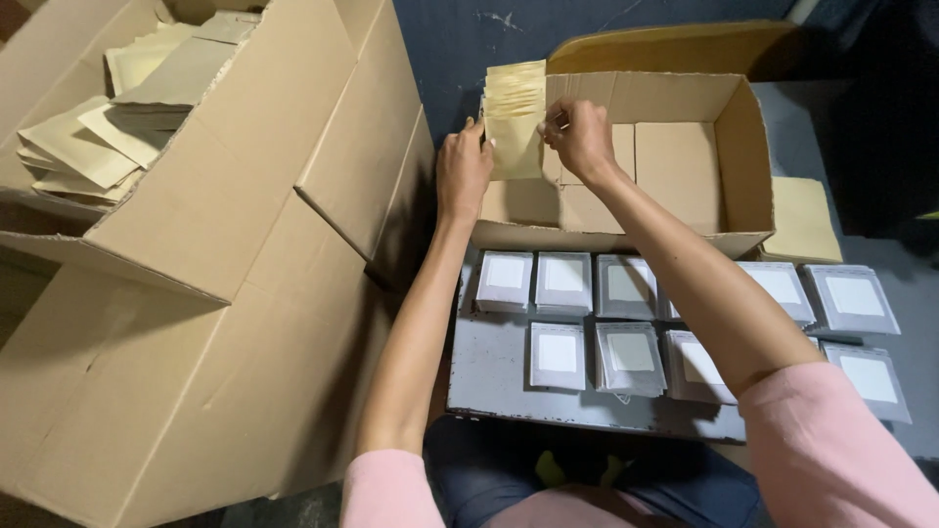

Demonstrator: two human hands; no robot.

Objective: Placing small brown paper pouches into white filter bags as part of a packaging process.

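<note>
A stack of tan paper envelopes [514, 119] stood upright between both hands, held over the near left corner of the open cardboard box [747, 147]. The left hand [462, 174] pinched the stack's left edge, fingers closed on it; the right hand [579, 137] gripped the right edge near the top, its fingers curled around the paper. The envelopes looked light, thin and floppy, with smooth faces that would slide over one another, so a hold on both side edges, squeezing the pile together, seemed the surest way to keep it square. How many envelopes the stack held could not be counted; the edges blurred together.

Inside the box, flat cardboard pieces lay along the bottom, and its far flap stood up behind. Just in front of the box, on a grey board [489, 376] across the person's lap, lay grey packets with white square labels [558, 354]: about nine showed, five in the far row and four in the near row, some partly hidden by the right forearm. One more tan envelope [802, 220] lay flat to the right of the box. To the left stood a large cardboard carton [225, 293], tipped open, with a loose heap of tan envelopes [117, 127] inside, too many to count.
</note>
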